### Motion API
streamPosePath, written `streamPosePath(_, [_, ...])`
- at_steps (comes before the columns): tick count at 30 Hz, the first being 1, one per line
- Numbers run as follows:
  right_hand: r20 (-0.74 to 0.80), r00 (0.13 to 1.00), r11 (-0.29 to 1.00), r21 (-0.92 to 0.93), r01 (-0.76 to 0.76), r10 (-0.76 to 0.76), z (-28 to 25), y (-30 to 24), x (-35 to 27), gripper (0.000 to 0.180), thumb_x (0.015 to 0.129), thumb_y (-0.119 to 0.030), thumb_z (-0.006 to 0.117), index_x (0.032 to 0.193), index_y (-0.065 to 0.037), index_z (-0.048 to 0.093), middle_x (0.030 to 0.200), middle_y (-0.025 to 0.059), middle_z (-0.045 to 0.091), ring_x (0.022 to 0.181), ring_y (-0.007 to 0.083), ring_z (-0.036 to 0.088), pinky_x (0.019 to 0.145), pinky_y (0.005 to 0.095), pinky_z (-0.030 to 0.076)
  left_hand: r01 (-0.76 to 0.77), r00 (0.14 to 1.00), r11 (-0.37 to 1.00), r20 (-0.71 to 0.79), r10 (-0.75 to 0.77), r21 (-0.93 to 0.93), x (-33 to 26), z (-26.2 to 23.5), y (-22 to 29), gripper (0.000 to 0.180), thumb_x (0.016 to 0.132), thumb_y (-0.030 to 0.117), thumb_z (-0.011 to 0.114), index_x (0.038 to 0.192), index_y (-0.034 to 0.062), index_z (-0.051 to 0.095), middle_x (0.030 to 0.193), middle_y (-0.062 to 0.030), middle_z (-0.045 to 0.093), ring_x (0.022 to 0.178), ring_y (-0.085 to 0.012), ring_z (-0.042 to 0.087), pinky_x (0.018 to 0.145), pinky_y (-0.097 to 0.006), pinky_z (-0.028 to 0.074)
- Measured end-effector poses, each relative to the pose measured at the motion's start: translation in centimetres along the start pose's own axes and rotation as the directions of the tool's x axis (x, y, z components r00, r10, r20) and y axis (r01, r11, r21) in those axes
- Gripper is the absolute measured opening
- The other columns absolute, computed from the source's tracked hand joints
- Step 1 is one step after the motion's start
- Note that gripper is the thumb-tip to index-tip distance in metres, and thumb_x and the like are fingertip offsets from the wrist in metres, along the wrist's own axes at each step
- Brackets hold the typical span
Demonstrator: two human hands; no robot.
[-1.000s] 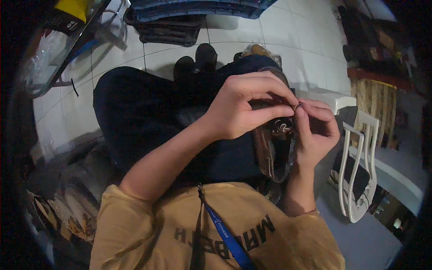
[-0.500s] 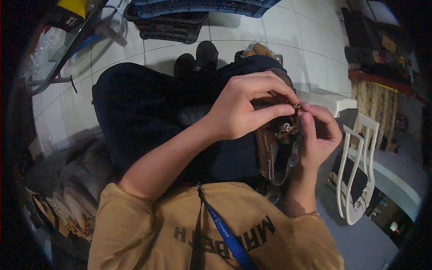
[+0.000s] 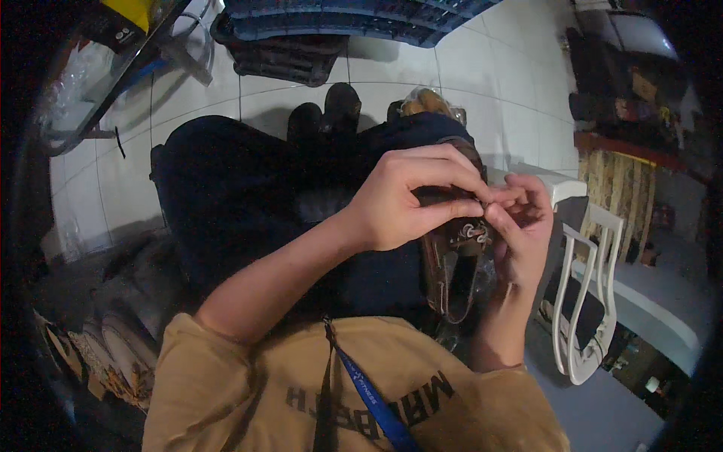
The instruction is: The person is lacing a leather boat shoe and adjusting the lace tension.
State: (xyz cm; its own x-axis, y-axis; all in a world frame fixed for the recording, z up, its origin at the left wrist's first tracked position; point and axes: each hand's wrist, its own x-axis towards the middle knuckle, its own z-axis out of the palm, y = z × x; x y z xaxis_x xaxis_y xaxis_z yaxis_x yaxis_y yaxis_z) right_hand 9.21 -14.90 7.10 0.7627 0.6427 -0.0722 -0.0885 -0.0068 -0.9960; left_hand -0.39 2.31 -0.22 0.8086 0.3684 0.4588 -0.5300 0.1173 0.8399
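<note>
Brown and leather-looking, a shoe-like item [image 3: 439, 273] lies in the lap toward the right leg, beneath the meeting hands. Thumb and forefinger of the left hand [image 3: 410, 190] pinch at a small dark piece [image 3: 484, 204], its nature too small to tell; the right hand [image 3: 525, 218] meets them there, thumb and forefinger closed on the same spot, other fingers curled loosely. Just below, a pale cord [image 3: 472, 232] shows in small loops. For work this fine, a light, steady pinch seems best, one hand anchoring while the other guides, with the item braced against the thigh and turned toward the light. Around them spread dark trousers [image 3: 218, 177], then black shoes [image 3: 341, 109] on tiled floor [image 3: 393, 73], a white slotted frame [image 3: 584, 371] at right, and a blue crate [image 3: 354, 24] beyond.
</note>
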Motion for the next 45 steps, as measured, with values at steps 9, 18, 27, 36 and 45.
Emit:
streamPosePath(9, [-0.071,0.997,0.991,-0.136,-0.001,-0.009,1.8,-1.4,-0.1,0.043,0.085,0.005,0.078,0.126,0.001,0.066,0.101,0.0076,0.076,0.094,0.0112,0.067,0.089,0.0270,0.052,0.200,0.976,0.974,-0.072,-0.208,-0.106,-0.2,0.2,-0.2,0.018,0.086,-0.004,0.079,0.103,-0.0015,0.075,0.106,-0.0106,0.071,0.098,-0.0162,0.070,0.088,-0.030,0.058])
streamPosePath(18, [-0.096,0.995,0.911,-0.410,-0.029,-0.011,0.4,-1.3,-2.2,0.044,0.086,0.002,0.079,0.127,0.002,0.066,0.110,0.0086,0.073,0.102,0.0136,0.066,0.093,0.0286,0.050,0.134,0.991,0.988,0.018,-0.135,0.082,0.4,-0.2,0.8,0.023,0.088,-0.004,0.076,0.109,-0.0017,0.070,0.114,-0.0097,0.069,0.104,-0.0160,0.067,0.089,-0.029,0.054])
streamPosePath(27, [0.041,0.998,0.912,-0.405,0.061,-0.048,-3.5,-1.1,-3.2,0.066,0.086,-0.005,0.074,0.148,-0.001,0.051,0.137,0.0106,0.065,0.122,0.0209,0.061,0.106,0.0342,0.045,-0.050,0.961,0.964,0.274,-0.025,0.262,1.2,-0.5,1.9,0.035,0.079,0.012,0.084,0.111,0.0061,0.072,0.115,-0.0074,0.069,0.108,-0.0223,0.063,0.095,-0.037,0.047])
streamPosePath(36, [0.375,0.913,0.747,-0.558,0.361,-0.160,-5.8,-1.8,-1.5,0.024,0.077,-0.003,0.085,0.100,-0.004,0.079,0.101,0.0090,0.076,0.095,0.0229,0.072,0.086,0.0350,0.056,-0.189,0.923,0.886,0.384,0.014,0.423,0.4,1.1,2.0,0.030,0.074,0.013,0.087,0.100,0.0138,0.072,0.109,-0.0014,0.071,0.108,-0.0254,0.063,0.100,-0.040,0.041])
streamPosePath(45, [0.407,0.910,0.829,-0.479,0.289,-0.082,-5.5,-2.6,-1.2,0.018,0.075,-0.002,0.082,0.092,-0.003,0.075,0.101,0.0084,0.076,0.087,0.0202,0.072,0.077,0.0312,0.057,-0.125,0.980,0.826,0.196,0.017,0.550,-1.2,4.1,1.9,0.030,0.069,0.010,0.088,0.095,0.0151,0.073,0.100,0.0002,0.070,0.102,-0.0249,0.063,0.097,-0.042,0.042])
